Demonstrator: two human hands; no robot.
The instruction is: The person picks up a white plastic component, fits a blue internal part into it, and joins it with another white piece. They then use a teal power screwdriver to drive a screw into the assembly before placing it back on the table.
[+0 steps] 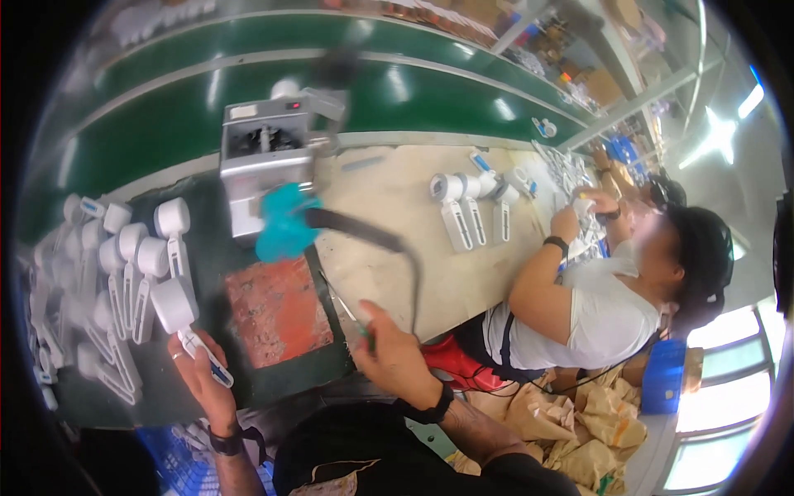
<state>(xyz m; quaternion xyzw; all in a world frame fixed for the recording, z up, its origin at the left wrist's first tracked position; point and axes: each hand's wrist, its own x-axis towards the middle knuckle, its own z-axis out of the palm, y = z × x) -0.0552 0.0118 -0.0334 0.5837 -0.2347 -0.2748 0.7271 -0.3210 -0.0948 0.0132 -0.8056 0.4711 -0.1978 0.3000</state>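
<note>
My left hand (204, 382) is closed around the slotted handle of a white round-headed device (174, 307), its head tilted up and away from me. A blue-grey strip shows along the handle. My right hand (397, 360) is closed on a slim screwdriver (347, 307), with a bit of green handle between the fingers and a thin metal shaft pointing away to the left. Between the hands lies a worn red mat (279, 312) on the dark green bench. Many similar white devices (132, 248) crowd the bench to the left of my left hand.
A grey metal box machine (263, 157) stands ahead, with teal cloth (287, 223) at its front. A dark bar and cable (360, 227) arch over the bench. More white devices (470, 207) lie on the pale board. A co-worker (579, 302) sits at right, near brown bags (571, 422).
</note>
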